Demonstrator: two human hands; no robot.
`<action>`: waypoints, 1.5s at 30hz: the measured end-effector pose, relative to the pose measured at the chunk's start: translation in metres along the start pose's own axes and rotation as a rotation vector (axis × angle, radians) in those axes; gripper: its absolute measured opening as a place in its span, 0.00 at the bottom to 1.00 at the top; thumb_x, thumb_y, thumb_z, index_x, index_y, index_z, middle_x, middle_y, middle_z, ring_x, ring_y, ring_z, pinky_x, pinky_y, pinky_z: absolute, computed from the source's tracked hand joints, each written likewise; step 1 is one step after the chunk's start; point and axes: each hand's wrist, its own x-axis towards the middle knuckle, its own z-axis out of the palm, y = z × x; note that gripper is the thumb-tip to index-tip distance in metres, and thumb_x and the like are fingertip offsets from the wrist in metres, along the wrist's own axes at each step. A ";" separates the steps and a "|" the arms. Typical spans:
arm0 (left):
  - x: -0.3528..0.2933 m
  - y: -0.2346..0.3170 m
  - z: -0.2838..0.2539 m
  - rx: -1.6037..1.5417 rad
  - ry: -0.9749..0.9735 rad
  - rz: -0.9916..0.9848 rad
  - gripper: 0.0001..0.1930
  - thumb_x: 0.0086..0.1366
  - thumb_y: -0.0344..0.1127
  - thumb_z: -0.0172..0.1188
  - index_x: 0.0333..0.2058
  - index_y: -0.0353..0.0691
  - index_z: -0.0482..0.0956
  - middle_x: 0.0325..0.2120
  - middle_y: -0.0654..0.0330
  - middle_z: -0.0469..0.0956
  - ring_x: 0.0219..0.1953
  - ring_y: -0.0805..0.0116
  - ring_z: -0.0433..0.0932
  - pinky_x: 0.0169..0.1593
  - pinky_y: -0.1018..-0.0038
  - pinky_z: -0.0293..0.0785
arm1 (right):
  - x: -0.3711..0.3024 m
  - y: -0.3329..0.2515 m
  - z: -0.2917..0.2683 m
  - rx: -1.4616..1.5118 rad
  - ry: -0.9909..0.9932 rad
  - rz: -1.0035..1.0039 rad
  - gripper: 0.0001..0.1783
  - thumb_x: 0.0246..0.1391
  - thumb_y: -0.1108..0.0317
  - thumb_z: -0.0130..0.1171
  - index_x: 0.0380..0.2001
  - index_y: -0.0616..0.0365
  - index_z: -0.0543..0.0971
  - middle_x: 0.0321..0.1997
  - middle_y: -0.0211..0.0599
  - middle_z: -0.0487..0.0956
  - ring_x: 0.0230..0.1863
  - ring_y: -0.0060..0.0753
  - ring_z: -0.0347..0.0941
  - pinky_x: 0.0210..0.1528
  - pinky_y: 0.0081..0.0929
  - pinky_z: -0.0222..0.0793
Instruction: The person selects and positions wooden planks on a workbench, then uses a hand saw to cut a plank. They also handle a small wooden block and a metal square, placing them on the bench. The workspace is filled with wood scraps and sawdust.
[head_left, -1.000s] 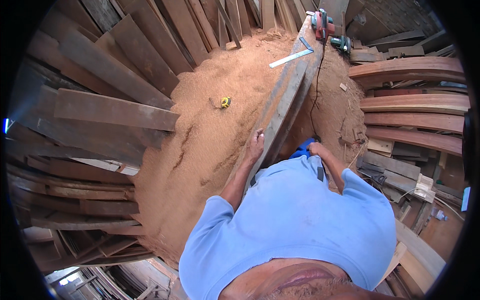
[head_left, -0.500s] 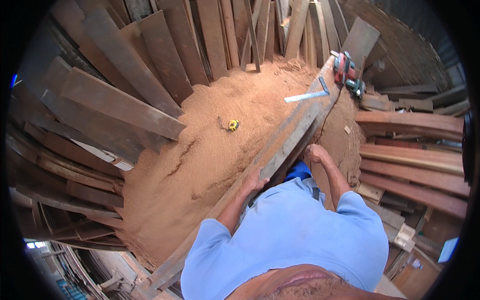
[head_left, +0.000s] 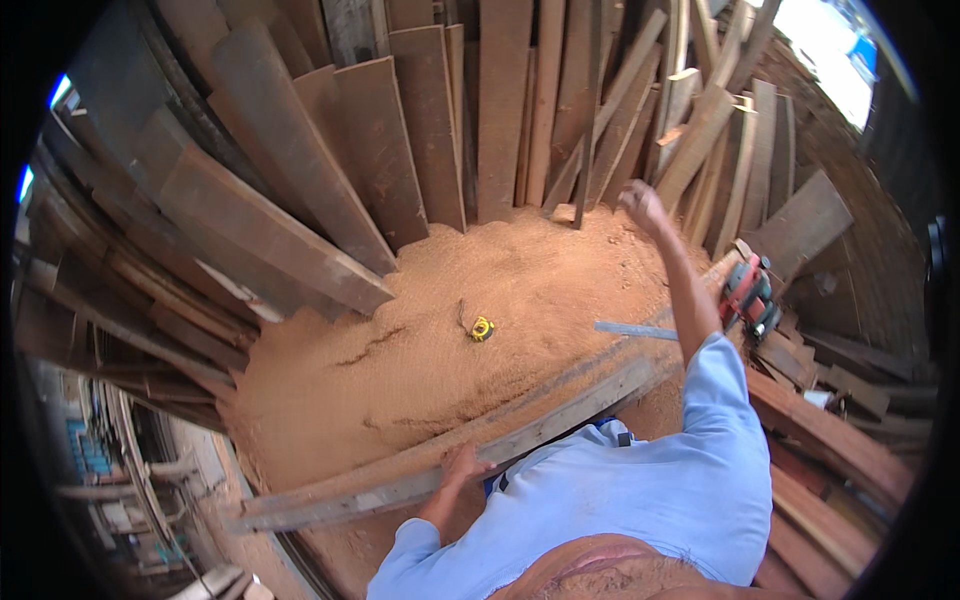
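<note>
Left grip (head_left: 463, 464) rested on gray board (head_left: 600, 396), right grip (head_left: 641, 202) raised

The board lay along the desk's (head_left: 540, 402) near edge, the left grip seemingly steadying it; whether either grip clasped anything, I could not tell. The red power tool (head_left: 746, 292) sat at the desk's right end, perhaps parked aside. No brand or lettering was legible.

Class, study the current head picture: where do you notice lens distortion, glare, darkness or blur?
Head view, left rim: long boards look bowed, consistent with fisheye distortion; head view, corners: black; head view, upper right: a bright opening is washed out by glare; head view, hands: the raised right hand looks slightly smeared, while the yellow tape measure appears clearer.
</note>
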 end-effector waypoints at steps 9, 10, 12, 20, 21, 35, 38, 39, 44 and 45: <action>-0.023 0.037 0.010 0.056 0.181 -0.364 0.43 0.42 0.55 0.77 0.59 0.48 0.74 0.64 0.49 0.66 0.67 0.44 0.59 0.68 0.45 0.51 | 0.270 0.042 -0.005 0.285 0.226 0.137 0.46 0.57 0.41 0.63 0.61 0.74 0.67 0.58 0.64 0.75 0.60 0.53 0.74 0.60 0.40 0.71; -0.028 0.042 0.017 0.053 0.185 -0.397 0.44 0.42 0.55 0.78 0.59 0.47 0.74 0.63 0.49 0.66 0.67 0.44 0.59 0.68 0.45 0.52 | 0.283 0.021 0.005 0.364 0.229 0.170 0.46 0.58 0.41 0.62 0.63 0.72 0.65 0.61 0.66 0.73 0.62 0.55 0.72 0.61 0.40 0.70; -0.021 0.042 0.015 0.069 0.202 -0.396 0.45 0.40 0.55 0.78 0.58 0.48 0.74 0.63 0.49 0.66 0.66 0.44 0.61 0.67 0.45 0.53 | 0.319 0.034 0.007 0.421 0.277 0.160 0.47 0.58 0.41 0.61 0.65 0.70 0.64 0.62 0.63 0.73 0.64 0.52 0.71 0.62 0.38 0.68; -0.011 0.032 0.030 0.061 0.186 -0.391 0.45 0.36 0.52 0.79 0.57 0.53 0.75 0.61 0.49 0.68 0.62 0.44 0.65 0.65 0.46 0.59 | 0.348 0.007 0.004 1.053 0.123 0.407 0.31 0.67 0.45 0.53 0.62 0.56 0.71 0.61 0.38 0.75 0.62 0.36 0.69 0.64 0.34 0.63; -0.004 0.031 0.022 0.062 0.182 -0.387 0.46 0.35 0.52 0.80 0.58 0.54 0.74 0.61 0.49 0.67 0.63 0.43 0.64 0.66 0.46 0.59 | 0.349 0.032 0.001 1.210 0.086 0.356 0.29 0.68 0.45 0.52 0.61 0.55 0.72 0.60 0.36 0.76 0.62 0.35 0.69 0.64 0.35 0.64; 0.010 0.024 -0.001 0.113 -0.049 -0.300 0.53 0.36 0.53 0.81 0.64 0.55 0.68 0.70 0.48 0.57 0.71 0.42 0.53 0.70 0.44 0.47 | 0.215 -0.014 -0.014 1.454 -0.186 0.030 0.25 0.67 0.49 0.55 0.54 0.60 0.76 0.52 0.31 0.79 0.58 0.29 0.70 0.65 0.32 0.60; 0.011 0.023 -0.009 0.090 -0.113 -0.259 0.51 0.38 0.54 0.80 0.64 0.54 0.68 0.70 0.48 0.57 0.71 0.43 0.53 0.70 0.43 0.47 | 0.193 -0.030 -0.004 1.372 -0.089 0.001 0.26 0.68 0.50 0.53 0.55 0.61 0.76 0.52 0.30 0.79 0.56 0.25 0.70 0.62 0.29 0.62; 0.012 0.024 -0.012 0.122 -0.111 -0.248 0.50 0.40 0.55 0.78 0.64 0.54 0.68 0.69 0.48 0.58 0.71 0.42 0.53 0.70 0.44 0.48 | 0.186 -0.028 0.000 1.328 -0.079 -0.044 0.25 0.69 0.50 0.51 0.56 0.61 0.75 0.52 0.30 0.79 0.56 0.25 0.70 0.61 0.29 0.63; 0.048 0.065 -0.052 -0.303 0.189 -0.191 0.45 0.55 0.60 0.67 0.65 0.40 0.65 0.65 0.38 0.64 0.67 0.41 0.63 0.67 0.53 0.60 | 0.147 -0.069 0.006 0.926 0.005 -0.102 0.24 0.68 0.50 0.53 0.51 0.60 0.76 0.46 0.31 0.79 0.49 0.24 0.70 0.54 0.28 0.65; 0.061 0.068 -0.062 -0.412 0.330 -0.119 0.45 0.58 0.61 0.64 0.65 0.34 0.63 0.63 0.35 0.65 0.66 0.41 0.65 0.67 0.55 0.62 | 0.136 -0.095 0.009 0.802 0.010 -0.102 0.23 0.68 0.50 0.54 0.49 0.61 0.76 0.43 0.32 0.79 0.46 0.25 0.70 0.51 0.29 0.66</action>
